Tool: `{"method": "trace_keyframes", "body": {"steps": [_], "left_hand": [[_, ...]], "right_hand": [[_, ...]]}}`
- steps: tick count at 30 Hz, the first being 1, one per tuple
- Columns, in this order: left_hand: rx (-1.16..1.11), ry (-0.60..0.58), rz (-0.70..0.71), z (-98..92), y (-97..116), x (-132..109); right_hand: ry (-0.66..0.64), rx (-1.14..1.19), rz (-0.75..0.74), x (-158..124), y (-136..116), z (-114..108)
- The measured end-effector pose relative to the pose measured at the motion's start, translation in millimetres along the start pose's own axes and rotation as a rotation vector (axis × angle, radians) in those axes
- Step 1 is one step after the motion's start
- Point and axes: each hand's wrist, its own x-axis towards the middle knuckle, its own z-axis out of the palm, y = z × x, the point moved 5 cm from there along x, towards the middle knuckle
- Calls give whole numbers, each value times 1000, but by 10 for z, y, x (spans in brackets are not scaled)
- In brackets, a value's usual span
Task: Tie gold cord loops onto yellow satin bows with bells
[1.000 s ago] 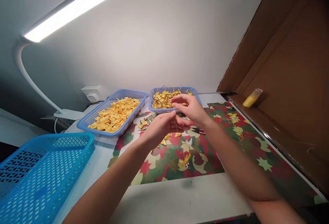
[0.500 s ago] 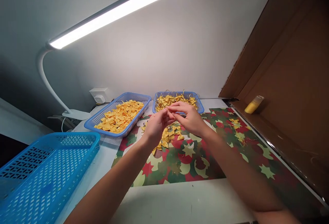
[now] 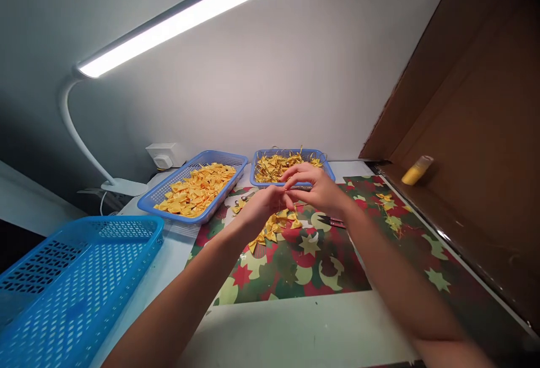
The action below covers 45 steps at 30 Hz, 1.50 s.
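Observation:
My left hand [image 3: 266, 203] and my right hand [image 3: 314, 187] meet above the patterned mat, just in front of the small blue basket [image 3: 330, 176]. The fingers of both hands are pinched together at their tips. What they hold is too small to make out. Below them several yellow bows [image 3: 274, 226] lie on the mat. Dark-tipped scissors or snips [image 3: 331, 221] lie beside my right wrist, partly hidden by it. The small basket holds gold bows with cords, partly covered by my right hand.
A larger blue basket [image 3: 145, 202] of yellow bows stands left of centre. An empty turquoise basket [image 3: 158, 227] is at the left. A lamp [image 3: 126, 188] stands behind it. A yellow-filled container [image 3: 417, 171] lies on the cardboard at right.
My right hand has shifted slightly right, and my left hand has turned and lowered a little. The dark-tipped tool has come into view beside my right wrist.

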Motion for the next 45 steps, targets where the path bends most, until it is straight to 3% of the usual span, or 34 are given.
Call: {"method": "trace_keyframes", "body": {"steps": [6, 10, 18, 26, 32, 37, 41, 45], "left_hand": [[94, 18, 49, -25, -26, 21], [179, -36, 118, -6, -12, -7], [993, -218, 573, 278, -12, -164], [1161, -327, 712, 397, -147, -167], [1273, -356, 861, 476, -269, -217], [1309, -393, 903, 495, -371, -235], [1355, -458, 880, 509, -465, -198], [1354, -437, 775, 478, -527, -139]], "right_hand": [[-64, -27, -1, -45, -182, -207], [-92, 42, 34, -72, -198, -303], [114, 56, 189, -161, -78, -696], [291, -163, 357, -263, 123, -1016], [240, -360, 450, -300, 270, -1037], [96, -278, 554, -326, 330, -973], [-34, -205, 551, -313, 289, -892], [-104, -176, 589, -315, 317, -827]]}}
